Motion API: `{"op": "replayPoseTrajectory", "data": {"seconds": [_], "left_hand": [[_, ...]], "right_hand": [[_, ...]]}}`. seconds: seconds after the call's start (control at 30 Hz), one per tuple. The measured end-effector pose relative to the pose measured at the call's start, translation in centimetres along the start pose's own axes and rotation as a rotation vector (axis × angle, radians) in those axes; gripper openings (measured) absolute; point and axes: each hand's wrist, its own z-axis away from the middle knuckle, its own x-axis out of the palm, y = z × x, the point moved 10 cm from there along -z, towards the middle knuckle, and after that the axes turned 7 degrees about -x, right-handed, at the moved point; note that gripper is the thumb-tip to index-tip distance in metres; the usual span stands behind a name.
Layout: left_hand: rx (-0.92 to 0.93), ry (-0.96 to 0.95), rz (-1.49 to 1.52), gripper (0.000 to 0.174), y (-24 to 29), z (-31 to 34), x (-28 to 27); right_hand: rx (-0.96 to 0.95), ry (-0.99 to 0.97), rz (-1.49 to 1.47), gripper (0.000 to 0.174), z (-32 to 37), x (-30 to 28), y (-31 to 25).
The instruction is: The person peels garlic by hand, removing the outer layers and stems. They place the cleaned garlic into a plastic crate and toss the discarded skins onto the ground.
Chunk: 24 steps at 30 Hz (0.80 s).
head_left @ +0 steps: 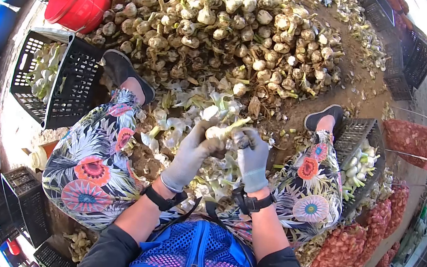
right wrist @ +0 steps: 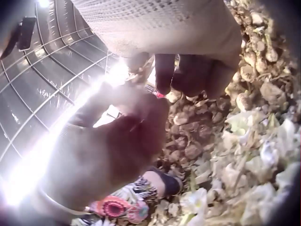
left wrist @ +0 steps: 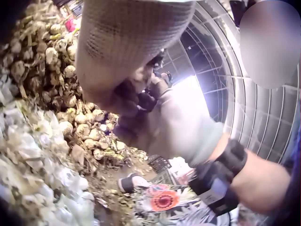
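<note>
In the head view, a garlic bulb with a short pale stem is between both gloved hands, above a heap of garlic skins. My left hand grips the bulb from the left with thumb and fingers. From the other side, my right hand has curled, dirt-darkened fingers pinching at the bulb's stem side. Both wrist views show the gloves close up, the left hand and the right hand filling the top of their frames; there the bulb is mostly hidden by fingers and glare.
A big pile of garlic lies ahead between the feet. Black crates stand by the left leg and right leg, with garlic inside. A red bucket is at the upper left, and filled red net sacks lie at the right.
</note>
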Motion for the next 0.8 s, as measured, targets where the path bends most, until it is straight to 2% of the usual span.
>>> {"op": "replayPoseTrajectory", "data": {"seconds": [0.03, 0.07, 0.13, 0.17, 0.2, 0.23, 0.27, 0.33, 0.37, 0.43, 0.47, 0.53, 0.6, 0.67, 0.7, 0.77, 0.8], "left_hand": [[-0.068, -0.039, 0.256, 0.046, -1.0, 0.0, -0.6], [-0.134, -0.080, 0.513, 0.046, -1.5, 0.1, -0.5], [-0.105, -0.085, 0.557, 0.044, -1.0, 0.0, -0.2], [-0.103, -0.024, 0.440, 0.045, -0.7, -0.1, -0.2], [-0.099, 0.031, 0.320, 0.045, -0.6, -0.2, -0.3], [-0.055, 0.018, 0.188, 0.046, 0.0, -0.3, 0.0], [-0.055, 0.015, 0.187, 0.046, 0.1, -0.4, 0.4], [0.064, 0.090, -0.049, 0.048, 1.6, 0.1, 0.4], [0.022, 0.066, 0.056, 0.049, 1.0, 0.1, 0.3], [-0.006, 0.054, 0.073, 0.050, 0.8, 0.4, 0.2], [-0.032, 0.032, 0.092, 0.051, 0.7, 0.3, 0.4], [-0.018, 0.043, 0.097, 0.051, 0.9, 0.3, 0.5], [-0.003, 0.052, 0.098, 0.051, 1.2, 0.3, 0.7], [0.087, 0.108, 0.003, 0.050, 2.4, 0.6, 0.6], [0.086, 0.106, 0.003, 0.050, 2.4, 0.6, 0.5], [0.167, 0.190, -0.373, 0.047, 3.1, 0.9, 0.0], [0.168, 0.191, -0.373, 0.047, 2.8, 0.7, -0.2]], "right_hand": [[-0.222, 0.062, 0.251, 0.016, -0.7, -1.0, -1.6], [-0.224, 0.061, 0.250, 0.016, -1.1, -1.3, -0.5], [-0.461, 0.246, 0.364, 0.013, -0.7, -2.8, -1.2], [-0.234, 0.169, 0.094, 0.018, -0.8, -2.2, -1.0], [-0.229, 0.174, 0.097, 0.018, -0.4, -2.0, -1.9], [-0.141, 0.070, 0.079, 0.019, -0.4, -0.8, -1.7], [-0.053, -0.036, 0.060, 0.021, -0.3, 0.6, -1.1], [-0.094, -0.008, 0.098, 0.022, -0.3, 1.1, -1.7], [-0.049, 0.001, 0.024, 0.022, -0.2, 1.2, -2.4], [0.093, -0.007, -0.121, 0.021, 0.3, 1.3, -2.3], [0.094, -0.007, -0.118, 0.021, 0.4, 0.9, -2.2], [-0.008, -0.096, 0.086, 0.019, 0.3, 0.2, -3.0], [0.052, -0.134, 0.115, 0.018, 0.6, 0.1, -2.0], [0.172, -0.098, -0.231, 0.016, 0.9, 0.7, -1.3], [0.173, -0.097, -0.231, 0.016, 0.9, 0.9, -1.5], [0.283, -0.028, -0.439, 0.019, 1.1, 1.6, -1.8], [0.282, -0.029, -0.439, 0.019, 1.2, 1.6, -1.7]]}}
